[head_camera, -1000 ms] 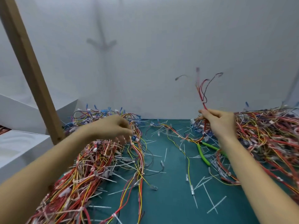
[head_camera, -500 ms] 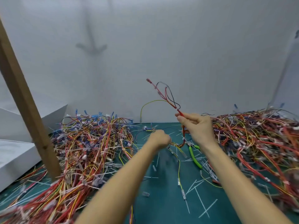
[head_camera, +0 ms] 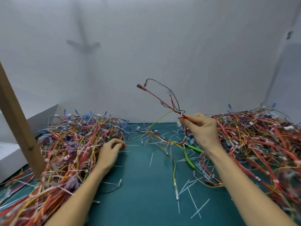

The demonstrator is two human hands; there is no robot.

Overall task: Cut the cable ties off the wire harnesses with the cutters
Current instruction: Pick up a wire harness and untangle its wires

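Table point(head_camera: 146, 201): teal top, white walls behind it and on the right.

Two heaps of wire harnesses, mostly red, orange and yellow wires with white ties and small connectors. Left heap point(head_camera: 70, 144) ran along the table's left edge from the far corner to the near one, with blue tips at its far end. Right heap point(head_camera: 260, 144) filled the right edge, and was redder.

One wooden post point(head_camera: 17, 124) leaned across the left edge. One white box point(head_camera: 9, 154) sat beyond it.

Two hands:
- Left hand point(head_camera: 109, 152) low at the inner edge of the left heap, fingers curled. Blurred, so I could not tell whether it gripped a wire.
- Right hand point(head_camera: 200, 128) raised over the far middle of the table, thumb and forefinger pinching one harness.

Held harness point(head_camera: 162, 98): one, with thin red and black wires fanning up from the pinch to small end terminals. A yellow wire trailed down to the table.

Cutters point(head_camera: 189, 158): one pair, two green handles, lying on the table just below the right hand and beside the right heap.

Cut ties point(head_camera: 195, 207): white slivers scattered across the middle and near right. Too many to count.
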